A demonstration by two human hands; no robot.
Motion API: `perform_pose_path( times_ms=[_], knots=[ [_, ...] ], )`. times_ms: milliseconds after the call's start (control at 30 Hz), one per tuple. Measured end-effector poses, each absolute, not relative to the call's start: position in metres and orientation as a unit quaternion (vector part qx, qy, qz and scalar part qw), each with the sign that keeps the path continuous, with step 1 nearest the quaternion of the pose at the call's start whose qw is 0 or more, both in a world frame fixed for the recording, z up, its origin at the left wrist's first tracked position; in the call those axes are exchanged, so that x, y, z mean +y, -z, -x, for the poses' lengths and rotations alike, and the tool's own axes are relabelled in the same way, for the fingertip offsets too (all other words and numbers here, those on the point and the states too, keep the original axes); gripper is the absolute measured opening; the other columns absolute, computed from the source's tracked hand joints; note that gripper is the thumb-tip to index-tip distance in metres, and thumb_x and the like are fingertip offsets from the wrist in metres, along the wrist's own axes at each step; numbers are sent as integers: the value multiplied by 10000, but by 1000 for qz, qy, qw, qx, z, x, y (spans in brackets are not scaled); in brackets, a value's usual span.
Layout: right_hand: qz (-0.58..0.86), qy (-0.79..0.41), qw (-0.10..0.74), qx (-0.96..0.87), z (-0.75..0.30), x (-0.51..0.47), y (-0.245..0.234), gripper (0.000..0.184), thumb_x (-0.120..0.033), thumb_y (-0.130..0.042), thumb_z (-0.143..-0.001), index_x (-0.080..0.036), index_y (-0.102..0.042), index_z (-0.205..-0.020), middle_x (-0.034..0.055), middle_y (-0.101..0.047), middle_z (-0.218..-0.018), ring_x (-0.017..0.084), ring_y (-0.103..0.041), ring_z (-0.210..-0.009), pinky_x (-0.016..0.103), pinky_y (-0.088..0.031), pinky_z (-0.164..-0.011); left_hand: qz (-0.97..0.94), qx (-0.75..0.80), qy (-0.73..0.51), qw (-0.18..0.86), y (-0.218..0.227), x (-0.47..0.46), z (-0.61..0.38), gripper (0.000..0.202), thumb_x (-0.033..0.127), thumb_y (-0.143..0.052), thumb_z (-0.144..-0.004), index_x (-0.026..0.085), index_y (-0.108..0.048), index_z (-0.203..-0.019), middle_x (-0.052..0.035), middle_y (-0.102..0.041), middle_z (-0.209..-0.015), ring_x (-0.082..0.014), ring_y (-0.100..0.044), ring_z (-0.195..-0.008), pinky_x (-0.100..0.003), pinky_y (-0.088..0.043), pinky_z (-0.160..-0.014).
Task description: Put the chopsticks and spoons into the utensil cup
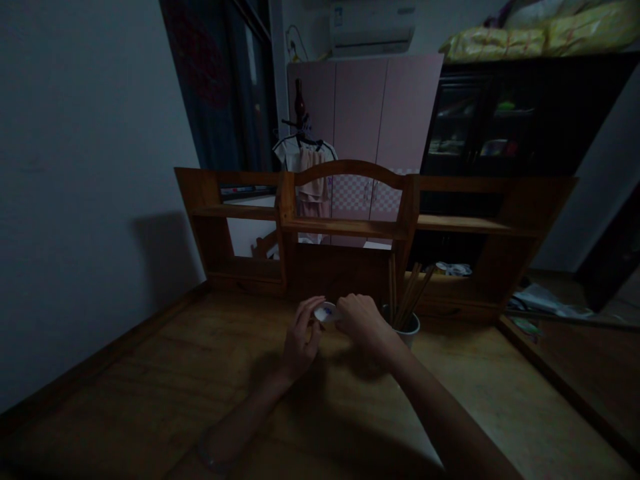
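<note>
Above the wooden desk, both of my hands are at a small white spoon with a blue mark in its bowl. My left hand pinches the bowl's left edge, fingertips on top and thumb below. Curled into a fist, my right hand is closed at the spoon's right end and covers the handle. Just right of that hand stands a light-coloured cup holding several wooden chopsticks, which lean at different angles.
A wooden desk spreads beneath my hands, with a shelf unit along its back edge. On the left is a wall. Beyond stand a pink wardrobe, a clothes rack and a dark cabinet.
</note>
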State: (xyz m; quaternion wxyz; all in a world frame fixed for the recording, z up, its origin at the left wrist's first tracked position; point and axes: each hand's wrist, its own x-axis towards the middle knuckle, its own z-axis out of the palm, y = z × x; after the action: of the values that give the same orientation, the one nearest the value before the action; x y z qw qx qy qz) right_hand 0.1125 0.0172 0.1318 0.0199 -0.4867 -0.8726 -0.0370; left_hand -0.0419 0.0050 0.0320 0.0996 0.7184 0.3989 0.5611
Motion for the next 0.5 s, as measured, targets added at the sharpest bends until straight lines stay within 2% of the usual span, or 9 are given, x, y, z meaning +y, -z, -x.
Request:
perform_pose_path(
  times_ms=[133,233,300,400,500],
  knots=[
    [478,55,39,-876,-116,18,-132,219,-174,-536,-863,-106,-666,-1025,180,-688,-1027,292,-654,-978,335,-465,-806,-722,391,-555,132,-30,6,39,450,248,-418,-924,213,-393,-1371,-122,-458,-1365,-240,-523,-1162,-365,-476,-939],
    [457,53,39,-887,-117,17,-130,194,-195,-542,-871,-128,-678,-991,151,-704,-996,267,-668,-939,313,-472,-781,-724,388,-553,140,-28,9,37,505,292,-531,-891,219,-389,-1369,-122,-473,-1339,-222,-575,-1064,-340,-501,-886],
    [443,50,38,-894,-118,16,-128,189,-201,-544,-882,-141,-675,-1004,137,-709,-994,255,-668,-943,302,-468,-786,-733,386,-542,139,-27,10,36,518,314,-590,-866,226,-421,-1348,-115,-477,-1334,-237,-554,-1112,-343,-487,-917],
    [431,46,37,-900,-118,17,-126,195,-177,-526,-897,-148,-668,-1027,133,-707,-1011,249,-664,-958,298,-462,-798,-743,388,-528,139,-25,12,37,454,318,-565,-891,252,-449,-1326,-92,-482,-1318,-237,-511,-1179,-345,-457,-968],
    [422,38,33,-905,-117,18,-123,192,-165,-518,-897,-151,-682,-993,139,-710,-994,242,-671,-942,289,-461,-789,-744,393,-523,136,-22,14,39,375,326,-521,-919,259,-472,-1285,-79,-495,-1272,-213,-529,-1137,-318,-478,-926]
  ],
)
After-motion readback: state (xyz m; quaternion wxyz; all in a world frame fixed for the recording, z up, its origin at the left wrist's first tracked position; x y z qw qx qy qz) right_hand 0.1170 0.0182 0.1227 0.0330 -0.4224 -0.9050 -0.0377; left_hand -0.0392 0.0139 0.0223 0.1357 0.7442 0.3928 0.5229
